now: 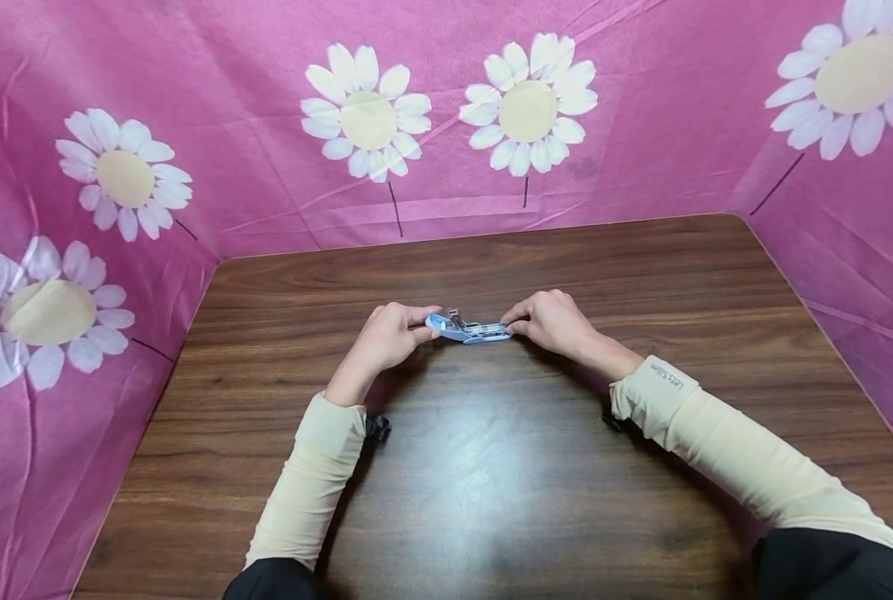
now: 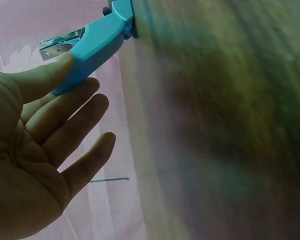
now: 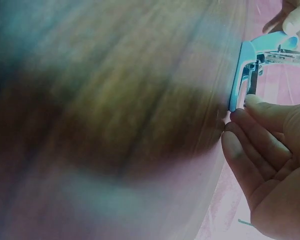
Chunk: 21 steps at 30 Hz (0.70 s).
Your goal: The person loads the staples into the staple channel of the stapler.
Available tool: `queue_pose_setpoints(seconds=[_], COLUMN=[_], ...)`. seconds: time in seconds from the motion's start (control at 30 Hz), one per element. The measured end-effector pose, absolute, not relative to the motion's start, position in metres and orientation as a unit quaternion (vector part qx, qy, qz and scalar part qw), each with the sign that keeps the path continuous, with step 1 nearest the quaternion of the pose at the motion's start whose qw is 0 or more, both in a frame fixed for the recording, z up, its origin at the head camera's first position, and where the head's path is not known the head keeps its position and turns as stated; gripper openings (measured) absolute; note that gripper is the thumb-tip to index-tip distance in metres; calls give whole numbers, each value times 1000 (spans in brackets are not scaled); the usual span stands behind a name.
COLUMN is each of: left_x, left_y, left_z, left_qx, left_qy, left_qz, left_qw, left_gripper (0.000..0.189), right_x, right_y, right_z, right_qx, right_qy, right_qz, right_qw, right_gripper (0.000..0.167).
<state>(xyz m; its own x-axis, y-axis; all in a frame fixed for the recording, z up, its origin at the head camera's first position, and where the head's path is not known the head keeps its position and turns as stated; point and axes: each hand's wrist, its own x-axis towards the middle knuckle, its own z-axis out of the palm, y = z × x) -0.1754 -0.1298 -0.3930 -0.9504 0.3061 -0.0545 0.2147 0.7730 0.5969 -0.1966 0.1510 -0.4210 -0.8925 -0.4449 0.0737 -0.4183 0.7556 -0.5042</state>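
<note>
Between left hand (image 1: 389, 335) and right hand (image 1: 556, 323) | blue stapler (image 1: 478, 337) is pinched by fingers (image 2: 65, 105) at both ends | best steadied evenly

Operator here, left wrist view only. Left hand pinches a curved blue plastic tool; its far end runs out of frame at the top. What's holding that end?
Observer: The bare right hand, pinching the far end of the curved blue plastic tool.
Operator: Far half all plastic?
Observer: No. Head view shows narrow silver metal running lengthwise along it.
Operator: Anything on the right arm?
Observer: A cream fabric sleeve, with dark lettering near its cuff.
</note>
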Motion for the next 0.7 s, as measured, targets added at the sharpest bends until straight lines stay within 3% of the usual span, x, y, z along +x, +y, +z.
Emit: queue_pose_setpoints(seconds=[0.7], left_x=[-182], left_y=[-80], left_z=[-403], left_qx=[157], left_qy=[922], left_qz=[354], left_qw=[30], left_gripper=[42], right_x=[-195], right_y=[150], right_z=[-423], right_qx=[-224], right_qy=[940], right_qz=[-257], right_qw=[19], right_gripper=[16])
